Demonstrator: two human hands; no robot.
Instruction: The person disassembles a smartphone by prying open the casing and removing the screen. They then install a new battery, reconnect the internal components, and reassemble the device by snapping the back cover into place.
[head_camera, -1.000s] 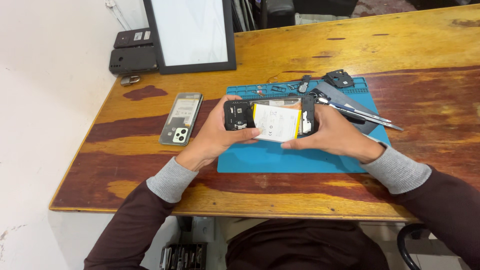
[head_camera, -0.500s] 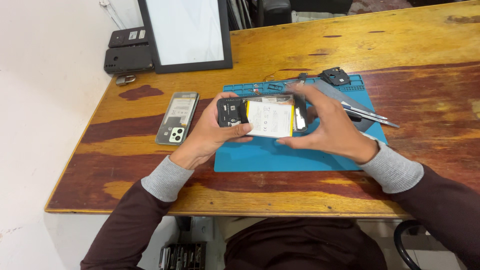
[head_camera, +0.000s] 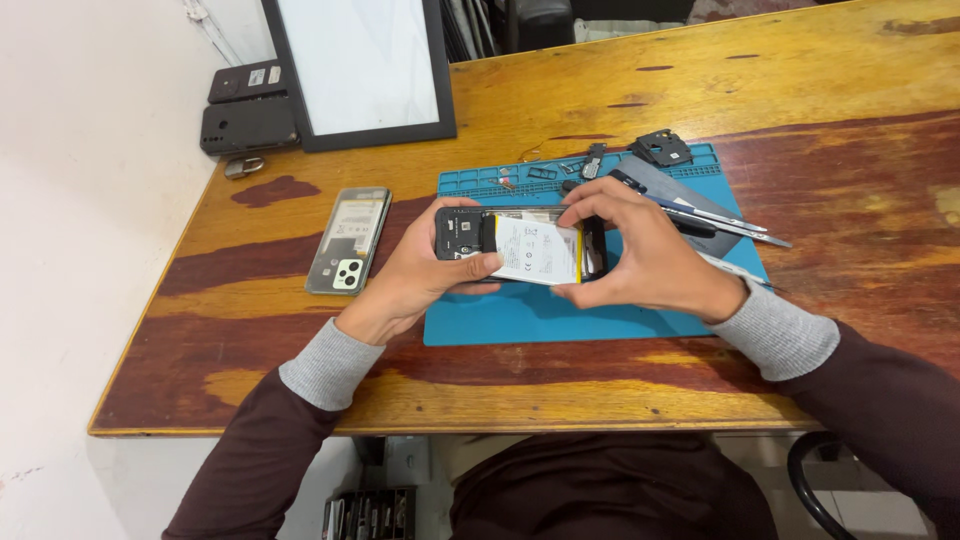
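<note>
Hands meet over a blue work mat at the centre of my head view, both closed on one opened phone held flat just above the mat. My left hand grips the phone's left end, thumb lying on the white battery that fills the middle of the open body, fingers wrapped underneath. My right hand clamps the right end, fingers curled over the top edge and thumb pressing the lower edge by the battery's right side. Both wrists wear grey cuffs under dark maroon sleeves. The mat lies on a wooden desk with reddish and yellow streaks. At nine o'clock from the phone, well apart from my left hand, a phone back cover lies inner side up on bare wood, its camera cut-out at the near end. At eleven o'clock a black-framed white panel leans upright at the desk's far edge, and left of it two dark phone shells lie beside each other. At one o'clock, along the mat's far rim, small black parts sit near slim metal tools, which run out from behind my right hand toward three o'clock. I cannot tell what the smallest pieces on the mat's tray strip are.
</note>
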